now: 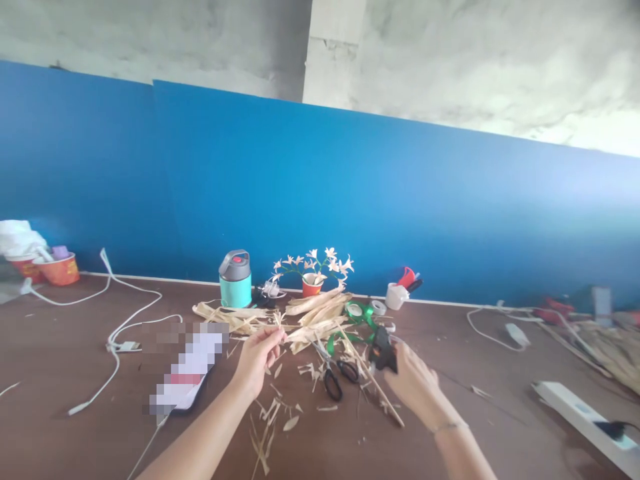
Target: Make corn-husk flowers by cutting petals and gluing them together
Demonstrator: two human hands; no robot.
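Observation:
My left hand [259,357] is closed in a pinch around a small pale flower [280,321], which looks made of dried corn husk. My right hand [413,380] is closed around a black glue gun [384,348] on the right of the pile; its fingers are partly hidden. Between my hands lie black-handled scissors [334,377], open on the table, and a long thin husk strip [375,387]. Behind them spread dried corn husks [320,320]. Green ribbon [367,317] lies near the glue gun. Small husk scraps [291,423] are scattered in front.
Husk-like flowers [330,263] stand in a red paper cup [313,287] at the back, beside a turquoise flask [235,283]. A phone [187,373] lies left with white cables [117,327]. To the right are a white cup with tools [397,297] and a power strip [583,420].

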